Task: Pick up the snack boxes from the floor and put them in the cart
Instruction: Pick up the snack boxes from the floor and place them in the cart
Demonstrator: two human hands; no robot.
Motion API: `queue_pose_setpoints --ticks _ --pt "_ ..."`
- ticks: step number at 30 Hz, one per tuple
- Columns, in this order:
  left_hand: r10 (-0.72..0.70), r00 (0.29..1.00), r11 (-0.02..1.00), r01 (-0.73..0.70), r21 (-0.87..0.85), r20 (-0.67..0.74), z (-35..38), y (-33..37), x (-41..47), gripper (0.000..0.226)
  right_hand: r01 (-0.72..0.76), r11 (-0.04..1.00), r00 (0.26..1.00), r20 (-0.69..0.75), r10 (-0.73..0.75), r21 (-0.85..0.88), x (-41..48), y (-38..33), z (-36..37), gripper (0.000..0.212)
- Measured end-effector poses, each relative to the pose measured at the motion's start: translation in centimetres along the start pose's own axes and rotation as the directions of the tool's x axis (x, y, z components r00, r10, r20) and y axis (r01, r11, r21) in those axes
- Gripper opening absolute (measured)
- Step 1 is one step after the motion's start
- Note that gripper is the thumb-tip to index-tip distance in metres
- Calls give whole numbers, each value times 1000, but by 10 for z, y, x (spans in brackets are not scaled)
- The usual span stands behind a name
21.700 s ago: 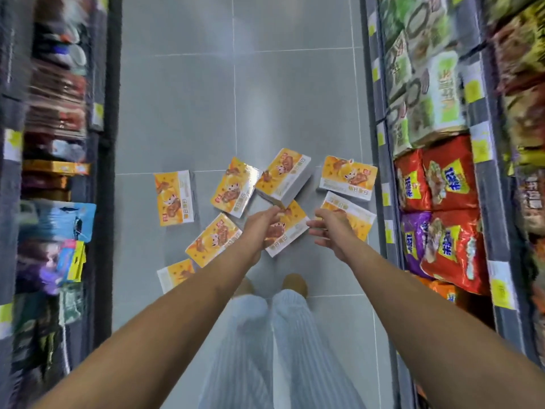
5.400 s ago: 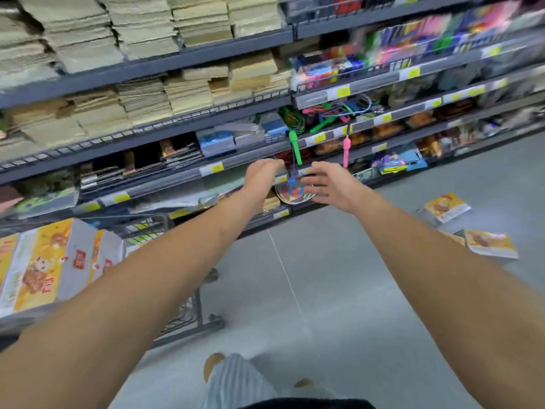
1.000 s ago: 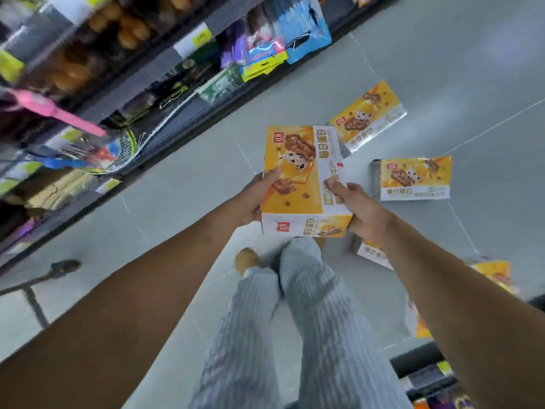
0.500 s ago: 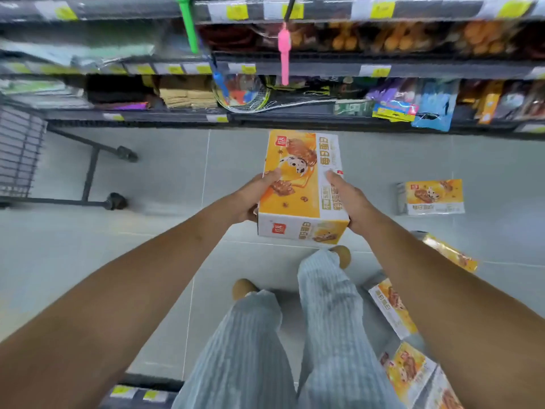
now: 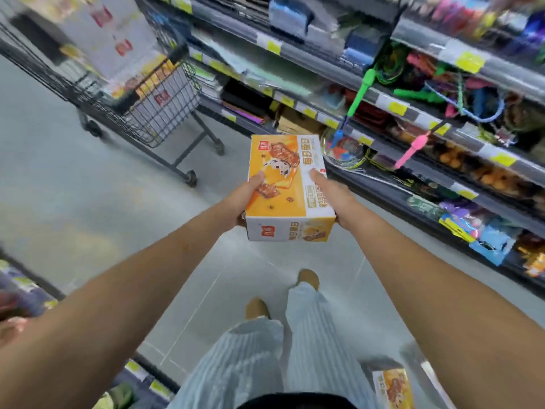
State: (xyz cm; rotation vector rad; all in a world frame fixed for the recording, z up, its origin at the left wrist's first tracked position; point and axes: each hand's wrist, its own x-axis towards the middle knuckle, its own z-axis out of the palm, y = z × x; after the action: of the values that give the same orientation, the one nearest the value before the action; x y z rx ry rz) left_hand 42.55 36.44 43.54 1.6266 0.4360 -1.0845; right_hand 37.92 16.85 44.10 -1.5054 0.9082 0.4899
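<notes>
An orange-and-white snack box (image 5: 287, 184) is held flat in front of me, above the grey floor. My left hand (image 5: 246, 199) grips its left edge with the thumb on top. My right hand (image 5: 333, 196) grips its right edge, thumb lying along the white strip. The dark wire cart (image 5: 141, 93) stands at the upper left, some way ahead of the box, with several snack boxes (image 5: 138, 84) inside it, blurred. Another snack box (image 5: 390, 388) lies on the floor at the bottom right, behind my right arm.
Store shelves (image 5: 413, 113) with hanging toys, packets and yellow price tags run along the right side. A lower shelf edge (image 5: 141, 373) crosses the bottom left. My legs and tan shoes (image 5: 306, 278) stand on the grey tiled floor (image 5: 73, 202) between them.
My view has swung left with the box still in both hands. The cart has come into view at the upper left, and most of the floor boxes have dropped out of sight.
</notes>
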Motion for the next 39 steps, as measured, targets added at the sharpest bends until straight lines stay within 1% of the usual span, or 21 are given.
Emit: queue_pose_setpoints --ticks 2,7,9,10,13,16,19,21,24,27,30,33,37,39 --pt "35 999 998 -36 -59 -24 -26 8 -6 50 29 999 999 37 -28 -40 6 -26 23 35" --pt "86 982 984 -110 -138 -171 -92 41 -8 42 124 988 983 147 -110 -89 35 -90 86 35" --pt "88 975 973 -128 -190 -204 -118 58 -4 38 137 984 974 197 -112 -117 49 -116 108 44" --pt "78 973 964 -129 -231 -218 -135 71 1 38 137 982 970 218 -107 -128 58 -134 121 45" --pt "72 972 923 -150 -353 -226 -171 98 10 36 143 984 955 275 -109 -106 80 -173 148 37" --pt "61 963 876 -178 -449 -263 -209 132 27 36 150 984 945 307 -112 -101 105 -216 179 38" --pt "30 951 831 -194 -520 -307 -246 167 47 35 108 987 936 347 -61 -119 131 -260 210 36" --pt "34 948 822 -207 -530 -318 -260 181 55 33 88 991 928 370 -47 -96 142 -277 223 34" --pt "73 931 796 -270 -542 -357 -288 206 71 31 43 996 908 420 -4 -84 161 -307 245 37" --pt "21 928 786 -245 -568 -372 -318 224 84 31 -14 990 879 471 81 -143 172 -327 260 26" --pt "-42 930 810 -182 -558 -365 -347 239 91 34 -9 981 889 448 97 -196 179 -348 283 25" --pt "-121 926 831 -102 -547 -356 -381 249 98 35 -18 982 891 442 101 -189 187 -360 314 28" --pt "-72 942 872 -100 -479 -329 -427 260 109 36 -90 989 909 396 129 -117 204 -371 357 34" --pt "-60 954 893 -81 -443 -294 -451 263 116 46 -143 988 919 363 154 -58 215 -377 380 36"
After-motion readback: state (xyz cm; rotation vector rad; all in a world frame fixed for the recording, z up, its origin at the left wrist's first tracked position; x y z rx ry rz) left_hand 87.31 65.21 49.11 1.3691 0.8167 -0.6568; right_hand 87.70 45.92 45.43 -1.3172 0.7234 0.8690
